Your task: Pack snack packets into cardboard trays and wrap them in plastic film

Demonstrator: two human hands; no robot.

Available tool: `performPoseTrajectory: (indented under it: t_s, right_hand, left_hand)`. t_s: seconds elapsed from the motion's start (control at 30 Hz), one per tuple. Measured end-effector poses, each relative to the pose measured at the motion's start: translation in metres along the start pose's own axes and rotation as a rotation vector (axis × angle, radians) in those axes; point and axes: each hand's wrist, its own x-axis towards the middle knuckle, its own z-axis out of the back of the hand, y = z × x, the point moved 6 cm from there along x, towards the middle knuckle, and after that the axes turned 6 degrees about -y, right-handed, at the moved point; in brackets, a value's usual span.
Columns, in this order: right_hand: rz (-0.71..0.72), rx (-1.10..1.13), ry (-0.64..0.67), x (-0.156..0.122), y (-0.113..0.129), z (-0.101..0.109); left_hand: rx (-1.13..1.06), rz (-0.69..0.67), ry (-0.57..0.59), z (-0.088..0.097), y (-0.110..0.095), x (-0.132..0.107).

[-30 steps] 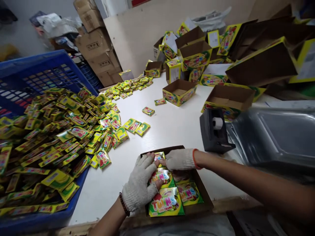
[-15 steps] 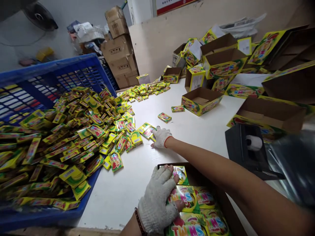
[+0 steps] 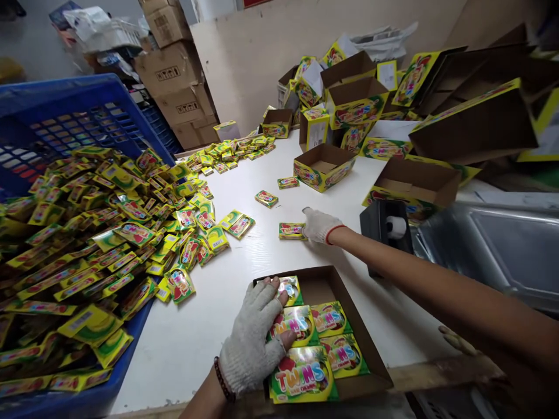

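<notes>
My left hand [image 3: 255, 331], in a white fingerless glove, lies with fingers stretched over the left side of an open cardboard display box [image 3: 362, 343]. Inside that box are several yellow-green TWINS candy packs [image 3: 303, 375], lying face up in two columns; its far right corner shows bare cardboard. Farther out over the white table, my right hand [image 3: 321, 226], gloved too, pinches the right end of a small candy pack [image 3: 290, 231] standing on its narrow side. Two packs side by side [image 3: 238, 223] lie to its left, and a single pack [image 3: 266, 198] lies beyond.
A blue crate [image 3: 131, 116] spills a heap of candy packs [image 3: 131, 233] onto the table at left. Empty display boxes [image 3: 325, 166] are piled at back right. A black tape dispenser [image 3: 384, 233] and a clear plastic tray [image 3: 502, 250] stand right. Cartons [image 3: 174, 75] are stacked behind.
My right hand has moved from the packs near the heap rightward, with a pack now in its fingers. My left hand stays on the display box. The view has shifted to the right.
</notes>
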Motion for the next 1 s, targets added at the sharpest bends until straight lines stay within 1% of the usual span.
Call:
performPoseTrajectory:
  t_s: [0.03, 0.13, 0.23, 0.3, 0.37, 0.43, 0.47, 0.5, 0.57, 0.63, 0.67, 0.73, 0.8, 0.9, 1.0]
  right_hand:
    - [0.04, 0.003, 0.004, -0.003, 0.002, -0.002]
    - [0.138, 0.002, 0.014, -0.008, 0.02, -0.01]
    - [0.147, -0.014, -0.001, -0.009, 0.03, -0.007]
    - [0.155, -0.006, -0.022, -0.016, 0.028, 0.005]
    - [0.182, 0.021, -0.066, -0.033, 0.021, 0.027]
    - [0.26, 0.041, -0.112, -0.062, 0.017, 0.05]
    - [0.325, 0.034, -0.115, -0.08, 0.018, 0.058]
    - [0.413, -0.006, -0.1, -0.099, 0.02, 0.062]
    - [0.558, -0.146, -0.043, -0.134, 0.028, 0.057]
    - [0.628, -0.276, -0.027, -0.158, 0.036, 0.041]
    - [0.639, -0.312, -0.049, -0.165, 0.041, 0.034]
    - [0.654, -0.337, -0.12, -0.171, 0.05, 0.021]
    - [0.661, -0.33, -0.167, -0.17, 0.058, 0.011]
    - [0.657, -0.323, -0.144, -0.166, 0.062, -0.003]
    - [0.641, -0.327, -0.114, -0.164, 0.063, -0.017]
  left_hand:
    - [-0.003, -0.003, 0.003, 0.0, 0.001, 0.0]
    - [-0.019, 0.002, 0.009, 0.0, 0.004, -0.002]
    - [-0.031, 0.013, 0.009, 0.001, 0.008, -0.004]
    - [-0.036, 0.014, 0.023, 0.001, 0.01, -0.005]
    - [-0.039, 0.016, 0.034, 0.001, 0.01, -0.005]
    - [-0.043, 0.022, 0.033, 0.002, 0.01, -0.005]
    - [-0.048, 0.021, 0.029, 0.002, 0.01, -0.004]
    - [-0.054, 0.015, 0.025, 0.002, 0.01, -0.004]
    - [-0.066, -0.001, 0.018, 0.003, 0.009, -0.004]
    - [-0.073, -0.018, 0.015, 0.003, 0.01, -0.004]
    - [-0.075, -0.022, 0.013, 0.004, 0.011, -0.004]
    - [-0.075, -0.023, 0.017, 0.005, 0.013, -0.004]
    - [-0.074, -0.021, 0.033, 0.005, 0.015, -0.005]
    - [-0.063, -0.011, 0.059, 0.006, 0.016, -0.005]
    - [-0.053, -0.014, 0.062, 0.007, 0.016, -0.005]
